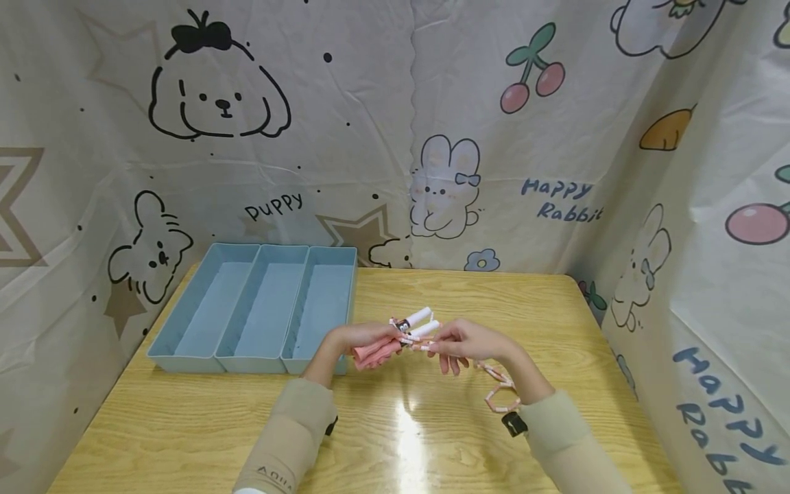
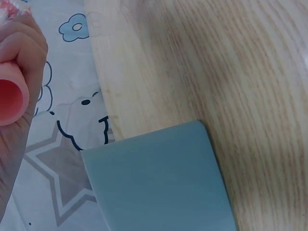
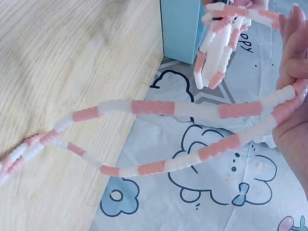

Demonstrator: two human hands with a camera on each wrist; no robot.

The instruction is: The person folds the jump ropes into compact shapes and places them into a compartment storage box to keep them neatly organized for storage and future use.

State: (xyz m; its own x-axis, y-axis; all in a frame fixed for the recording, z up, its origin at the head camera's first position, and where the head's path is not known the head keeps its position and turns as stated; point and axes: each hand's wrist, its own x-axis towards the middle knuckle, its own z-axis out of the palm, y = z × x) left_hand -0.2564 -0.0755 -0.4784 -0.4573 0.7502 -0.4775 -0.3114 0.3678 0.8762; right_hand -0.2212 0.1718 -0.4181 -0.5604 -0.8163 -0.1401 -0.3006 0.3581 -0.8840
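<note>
My left hand [image 1: 364,334] grips the two handles of a beaded jump rope, their pink grips [image 1: 378,353] on the near side and white ends [image 1: 421,316] beyond the fingers. In the left wrist view, the round pink end of one handle [image 2: 20,72] sticks out of the fist. Pink and white rope [image 3: 154,108] is looped round the handles by the left hand. Just to the right, my right hand [image 1: 465,341] pinches the rope between thumb and fingers. From there two strands hang down to a loose loop [image 1: 501,409] near the right wrist.
A blue tray [image 1: 217,365] with three long compartments stands at the table's back left, close to the left hand. Printed cloth [image 1: 364,89] hangs behind and beside the wooden table [image 1: 370,439]. A black strap piece [image 1: 514,424] sits at the right cuff.
</note>
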